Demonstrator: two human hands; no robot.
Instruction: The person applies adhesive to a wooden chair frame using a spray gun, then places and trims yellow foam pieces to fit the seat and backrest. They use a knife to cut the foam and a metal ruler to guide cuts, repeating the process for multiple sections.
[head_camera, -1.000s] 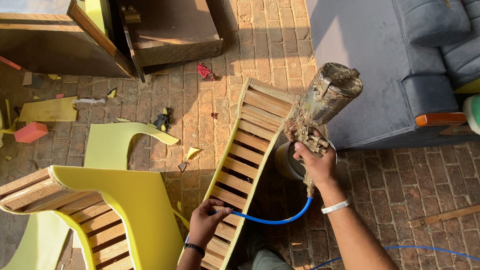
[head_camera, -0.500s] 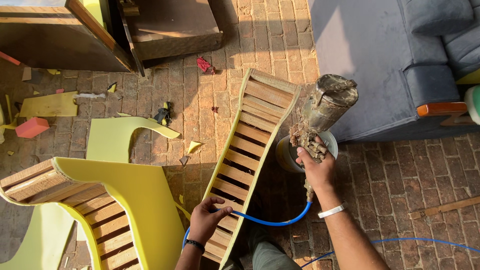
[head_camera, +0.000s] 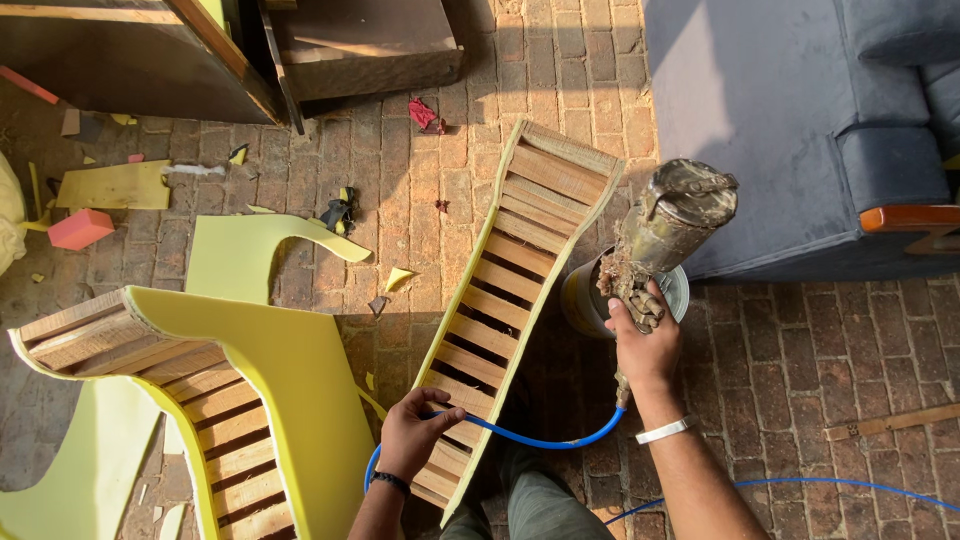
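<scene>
The grey upholstered sofa (head_camera: 800, 130) fills the view from twelve to three o'clock, its fabric soft and matte, one wooden armrest tip (head_camera: 910, 218) glowing orange. The brick paving (head_camera: 780, 380) runs under everything, rough and dusty.

At eight o'clock stands a curved slatted wooden frame (head_camera: 120, 350) already skinned along its edge with yellow foam (head_camera: 290, 400). In the centre, a second slatted frame (head_camera: 510, 300), bare timber rungs between two long rails, leans from six o'clock up toward one o'clock. Over the last second it sits a touch higher and closer in view, and the left hand (head_camera: 415, 435) has slid from the lower rungs to the rail's edge; the frame looks steadied for spraying.

The spray gun (head_camera: 665, 230), crusted with dried glue, its metal cup dull and lumpy, is at three o'clock from centre. The right hand (head_camera: 645, 345) has its fingers wrapped tight round the grip, and it has lowered slightly over the round tin (head_camera: 590, 300) beside the frame. A blue air hose (head_camera: 540, 438) loops from the gun's base to the left hand, whose fingers curl closed on hose and rail together.

Yellow foam offcuts (head_camera: 250, 255) lie at ten o'clock, an orange-pink block (head_camera: 80, 228) at nine, red scraps (head_camera: 425, 113) near twelve.
</scene>
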